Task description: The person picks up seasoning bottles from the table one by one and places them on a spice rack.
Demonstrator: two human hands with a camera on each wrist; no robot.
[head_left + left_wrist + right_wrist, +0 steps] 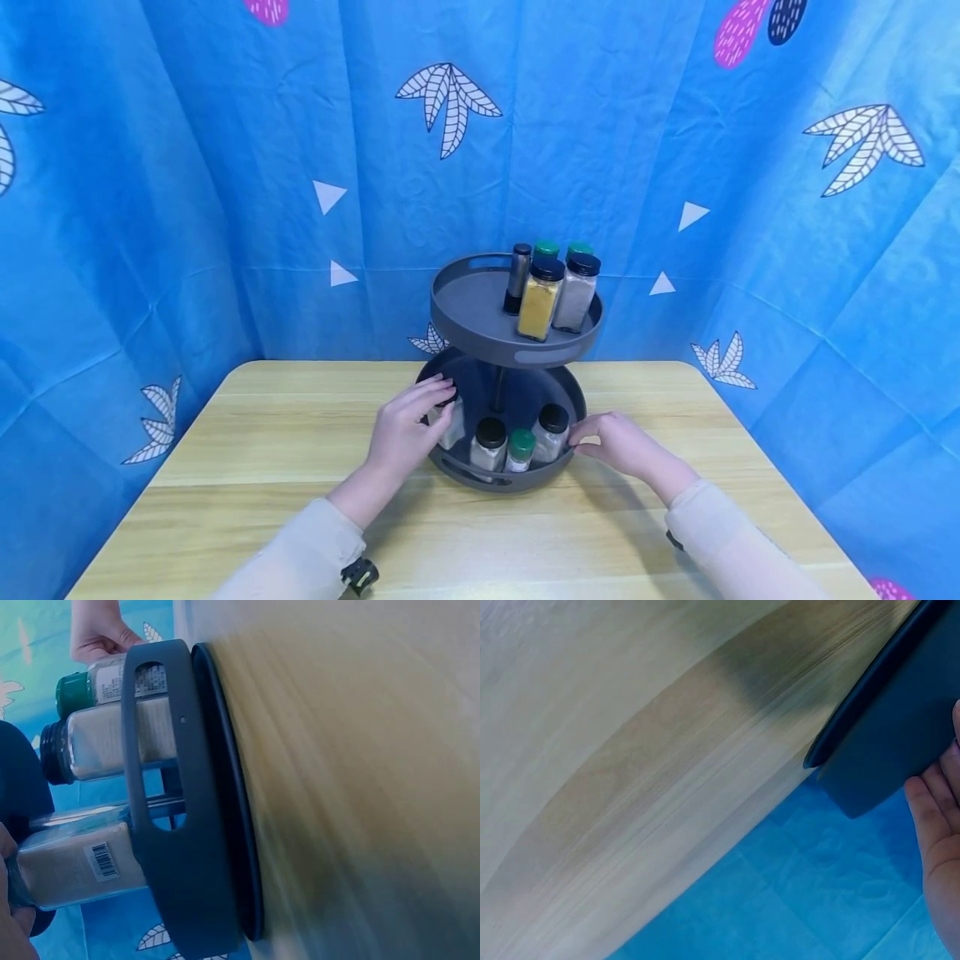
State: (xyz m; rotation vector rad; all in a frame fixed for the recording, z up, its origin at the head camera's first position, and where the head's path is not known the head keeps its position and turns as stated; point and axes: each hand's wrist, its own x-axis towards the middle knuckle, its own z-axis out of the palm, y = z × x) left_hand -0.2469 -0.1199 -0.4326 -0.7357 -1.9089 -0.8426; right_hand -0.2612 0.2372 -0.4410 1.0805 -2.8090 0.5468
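A two-tier dark grey turntable [517, 354] stands on the table. My left hand [408, 421] grips the black-lidded top of a clear square spice jar [452, 427] at the left of the lower tier. In the left wrist view, this jar [79, 864] shows a barcode label and pale contents, its base hidden behind the tray wall. The fingers of my right hand [618, 446] touch the lower tier's right rim; in the right wrist view they lie fairly straight against the outer wall [900, 742]. Along the front stand a black-lidded jar [489, 446], a green-lidded jar [520, 452] and another black-lidded jar [551, 433].
On the upper tier stand a yellow spice jar [538, 304], a grey-white jar [576, 296], a slim black-capped bottle [517, 279] and green-lidded containers behind them. The upper tier overhangs the lower one. A blue patterned curtain [480, 167] surrounds the wooden table [300, 433].
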